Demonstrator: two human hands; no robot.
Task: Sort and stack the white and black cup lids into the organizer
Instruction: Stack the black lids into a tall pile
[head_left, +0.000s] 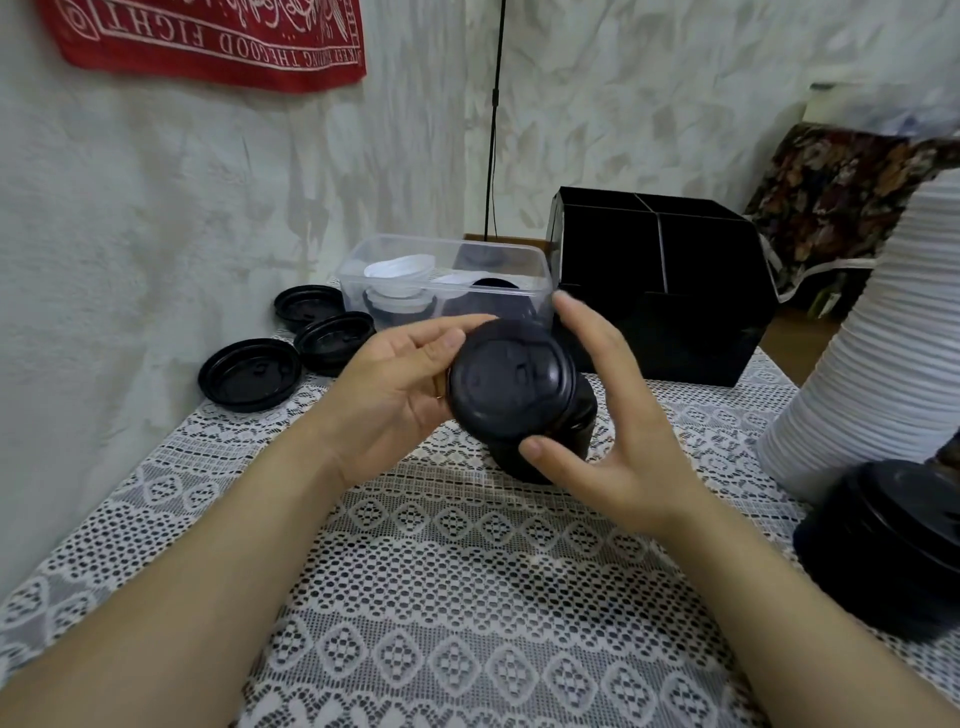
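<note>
Both hands hold a stack of black cup lids (511, 384) above the lace-covered table (441, 571). My left hand (395, 379) grips the stack's left side, thumb on the top lid's rim. My right hand (618, 410) curls around its right side, thumb under the front edge. Behind it stands the black organizer (675, 291) with several open compartments. A clear plastic box (441, 280) to its left holds white and black lids. Three black lids (249, 374) lie upside down at the table's far left.
A tall stack of white lids (878, 332) leans at the right edge, with another stack of black lids (883, 540) in front of it. A wall runs along the left and back. A thin black pole (493, 119) rises behind the box.
</note>
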